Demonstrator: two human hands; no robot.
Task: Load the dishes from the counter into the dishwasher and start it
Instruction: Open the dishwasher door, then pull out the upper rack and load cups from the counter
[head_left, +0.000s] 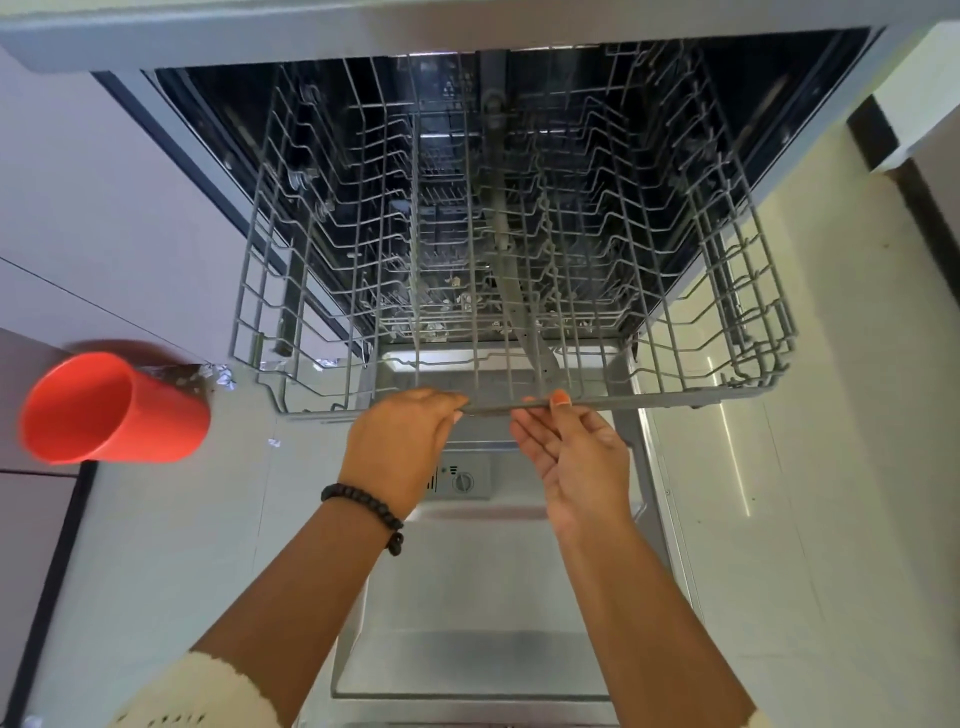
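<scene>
The dishwasher (810, 119) stands open, its door (467, 597) folded down below me. A grey wire upper rack (675, 291) is pulled out over the door and holds no dishes. My left hand (400, 441) curls its fingers over the rack's front bar (649, 401). My right hand (576, 457) is palm up just right of it, thumb on top of the same bar and fingers under it. A red cup (111, 410) lies on its side at the left, mouth toward me, apart from both hands.
The lower rack (452, 306) shows through the upper one's wires. A detergent dispenser with a round knob (462, 482) sits on the inner door. Pale cabinet fronts (104, 208) are on the left, light floor tiles (805, 519) on the right.
</scene>
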